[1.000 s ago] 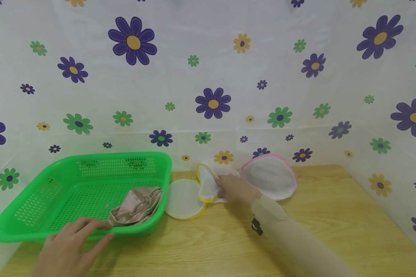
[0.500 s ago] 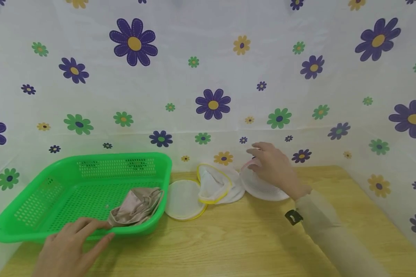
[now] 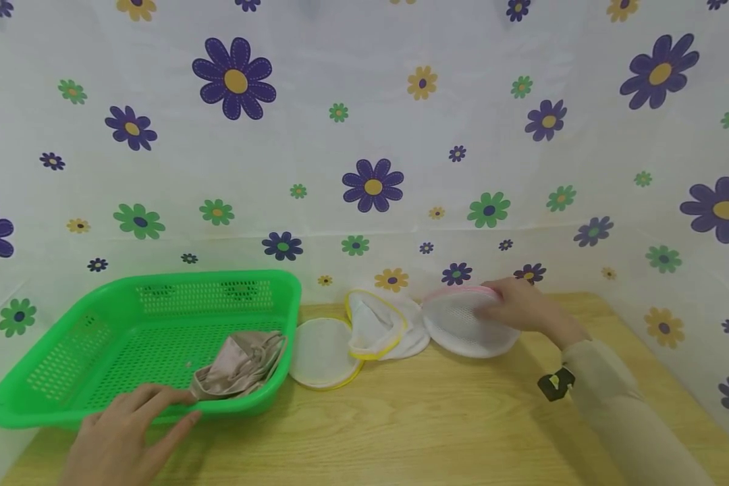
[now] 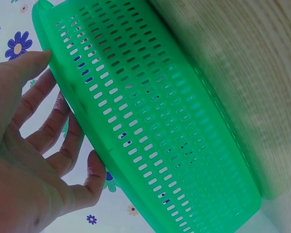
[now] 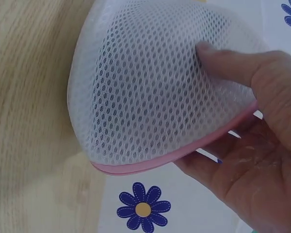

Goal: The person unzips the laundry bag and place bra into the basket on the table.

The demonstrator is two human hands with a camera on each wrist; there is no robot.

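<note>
My right hand (image 3: 527,312) pinches a white mesh laundry bag (image 3: 464,324) with a pink rim, at the right of the wooden table. In the right wrist view, the thumb presses the honeycomb mesh (image 5: 150,92) while the fingers pass behind the pink edging (image 5: 136,167). My left hand (image 3: 121,432) holds the near rim of a green perforated basket (image 3: 97,304), thumb outside and fingers over the rim. Inside that basket, by its right wall, lies a crumpled beige-pink garment (image 3: 239,361); my left fingertips are close to it.
Right of the basket, a flat round white piece with yellow edging (image 3: 322,354) lies on the table (image 3: 401,418). Overlapping it is a white yellow-rimmed mesh pouch (image 3: 373,327), with white fabric (image 3: 413,337) beneath. A flowered sheet (image 3: 316,148) hangs behind the table.
My right hand let go of the yellow-rimmed pouch, moved right over the pink-rimmed bag, then took hold of that bag's right side, tilting it slightly. My left hand stayed put.
</note>
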